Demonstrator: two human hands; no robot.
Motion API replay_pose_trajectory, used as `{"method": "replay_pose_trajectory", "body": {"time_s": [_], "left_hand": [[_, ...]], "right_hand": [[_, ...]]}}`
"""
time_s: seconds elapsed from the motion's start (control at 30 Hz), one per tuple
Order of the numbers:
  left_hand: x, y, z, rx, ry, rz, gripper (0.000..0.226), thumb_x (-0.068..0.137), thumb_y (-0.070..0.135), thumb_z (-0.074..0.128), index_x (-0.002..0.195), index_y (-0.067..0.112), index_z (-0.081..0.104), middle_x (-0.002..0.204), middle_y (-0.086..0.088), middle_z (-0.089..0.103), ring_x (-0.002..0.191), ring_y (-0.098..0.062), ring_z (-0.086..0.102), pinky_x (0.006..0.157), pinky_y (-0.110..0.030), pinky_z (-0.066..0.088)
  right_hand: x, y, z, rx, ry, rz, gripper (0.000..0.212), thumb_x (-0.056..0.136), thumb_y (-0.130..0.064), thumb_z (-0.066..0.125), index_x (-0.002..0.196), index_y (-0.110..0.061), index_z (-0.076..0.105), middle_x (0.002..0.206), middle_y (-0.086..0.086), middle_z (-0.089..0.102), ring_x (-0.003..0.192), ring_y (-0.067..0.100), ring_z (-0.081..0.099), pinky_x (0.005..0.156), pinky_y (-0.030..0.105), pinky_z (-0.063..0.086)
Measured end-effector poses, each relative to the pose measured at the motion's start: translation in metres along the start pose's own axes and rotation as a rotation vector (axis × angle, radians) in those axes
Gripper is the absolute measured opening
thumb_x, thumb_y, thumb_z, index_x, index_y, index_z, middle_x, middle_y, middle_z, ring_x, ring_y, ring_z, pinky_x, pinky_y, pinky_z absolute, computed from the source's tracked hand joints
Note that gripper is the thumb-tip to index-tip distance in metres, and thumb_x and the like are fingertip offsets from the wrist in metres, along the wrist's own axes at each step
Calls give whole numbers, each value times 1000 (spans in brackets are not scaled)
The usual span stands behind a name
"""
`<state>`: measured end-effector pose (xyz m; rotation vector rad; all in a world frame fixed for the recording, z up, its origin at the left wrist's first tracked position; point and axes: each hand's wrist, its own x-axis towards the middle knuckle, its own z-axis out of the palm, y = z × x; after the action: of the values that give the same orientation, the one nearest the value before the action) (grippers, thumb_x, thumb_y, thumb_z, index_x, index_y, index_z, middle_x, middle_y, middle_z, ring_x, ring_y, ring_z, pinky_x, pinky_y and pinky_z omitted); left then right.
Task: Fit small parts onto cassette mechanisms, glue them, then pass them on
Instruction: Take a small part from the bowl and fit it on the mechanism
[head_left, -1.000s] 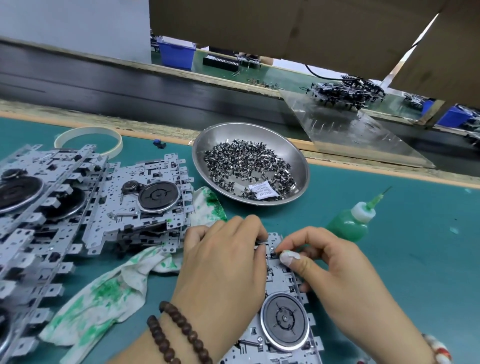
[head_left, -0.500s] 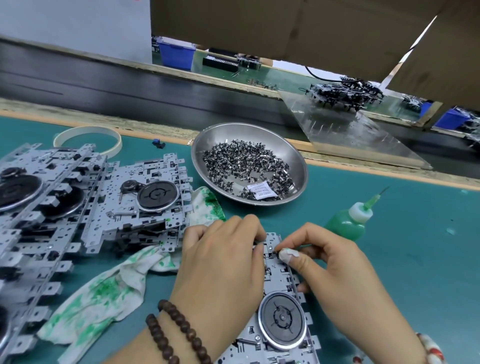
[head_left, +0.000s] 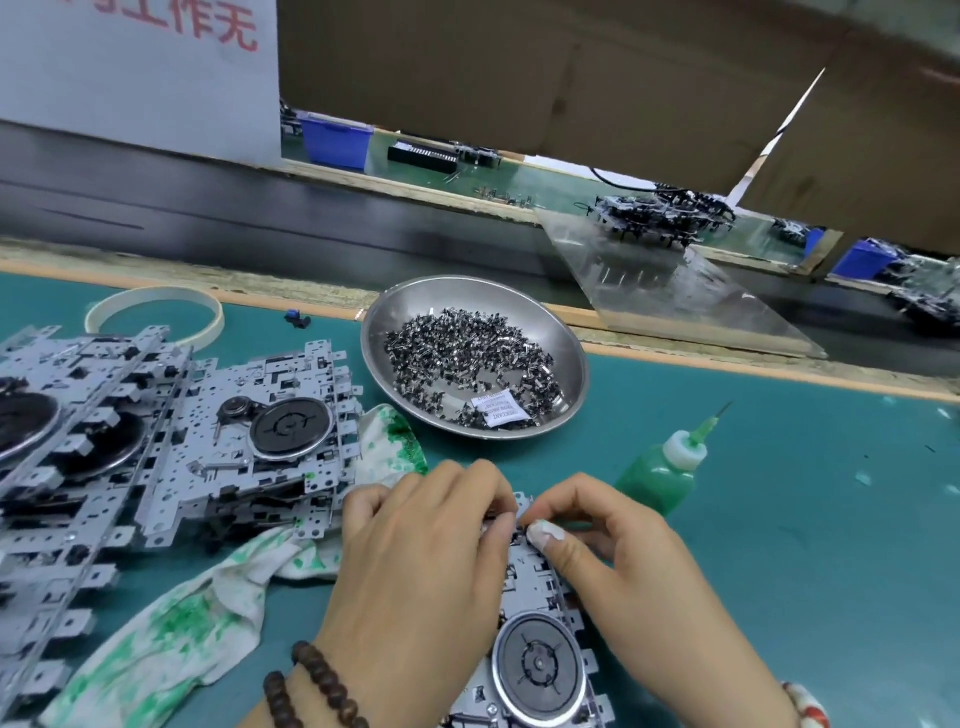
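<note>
A metal cassette mechanism (head_left: 540, 660) with a round black flywheel lies on the green mat in front of me. My left hand (head_left: 421, 561) curls over its left side and grips its top edge. My right hand (head_left: 623, 561) pinches at the same top corner, thumb and fingertips pressed together; any small part between them is hidden. A steel bowl (head_left: 571, 364) of small dark parts stands behind the hands. The green glue bottle (head_left: 660, 475) with a needle tip lies just right of my right hand.
Stacked cassette mechanisms (head_left: 156, 452) cover the mat at left. A white rag (head_left: 171, 623) stained green lies beneath them and my left wrist. A tape ring (head_left: 156, 312) sits at the back left. The conveyor belt (head_left: 208, 218) and a clear plastic ramp (head_left: 675, 296) run behind.
My head has tilted up a little, so the scene sits lower. Both hands stay at the mechanism's top corner; my right fingertips have closed in tighter against my left fingers.
</note>
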<state>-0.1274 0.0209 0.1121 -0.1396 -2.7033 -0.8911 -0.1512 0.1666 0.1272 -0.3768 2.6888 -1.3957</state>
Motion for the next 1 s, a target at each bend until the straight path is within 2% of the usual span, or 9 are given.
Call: {"method": "replay_pose_trajectory", "body": {"time_s": [0.13,0.3,0.43,0.57,0.67,0.77,0.87,1.0], "left_hand": [[2,-2,1,13,-29,-15,11,85,56,20,84,51,30,96,29,39,98,15,30,77,-18,8],[3,-3,2,-27,-26,-20,14,83,55,24,82,48,36,93,30,42,101,19,28,76,-17,8],[3,-3,2,-56,-5,-22,11,86,51,34,79,45,40,90,28,44,101,19,29,77,-17,9],[2,-2,1,-68,5,-23,12,87,50,35,78,43,41,88,27,44,98,17,32,78,-17,10],[2,-1,1,-77,12,-20,12,86,50,36,78,42,42,89,26,45,95,15,35,79,-18,12],[3,-2,1,-90,17,-17,12,85,49,38,77,42,44,88,26,46,95,15,35,80,-18,13],[3,-2,1,-102,20,-20,13,83,50,37,76,42,44,87,26,46,97,16,34,79,-18,12],[2,-2,1,-99,27,-15,13,84,49,39,76,41,44,88,26,46,97,15,35,79,-17,12]], "right_hand": [[0,-1,1,61,-15,24,22,86,-12,63,80,-34,60,74,-11,68,63,1,61,63,15,45],[1,-1,0,118,-16,37,15,85,-12,63,76,-23,62,76,-9,69,64,3,62,63,17,47],[0,-1,1,148,-8,70,12,86,-13,64,76,-21,63,82,-7,70,73,12,67,76,31,54],[0,-1,1,149,-14,62,13,85,-15,64,79,-26,63,83,-7,69,76,15,67,78,35,54],[0,-1,1,208,-28,83,13,85,-13,63,78,-24,63,78,-7,68,69,15,63,74,32,51],[-2,0,1,358,-92,139,15,84,-5,62,79,-19,63,69,-9,63,62,8,53,62,21,43],[-2,0,2,445,-94,162,16,84,-1,60,81,-17,62,70,-12,65,62,2,54,60,12,43],[-3,-1,3,478,-71,169,16,84,1,59,81,-14,62,65,-12,65,57,-2,54,55,9,41]]}}
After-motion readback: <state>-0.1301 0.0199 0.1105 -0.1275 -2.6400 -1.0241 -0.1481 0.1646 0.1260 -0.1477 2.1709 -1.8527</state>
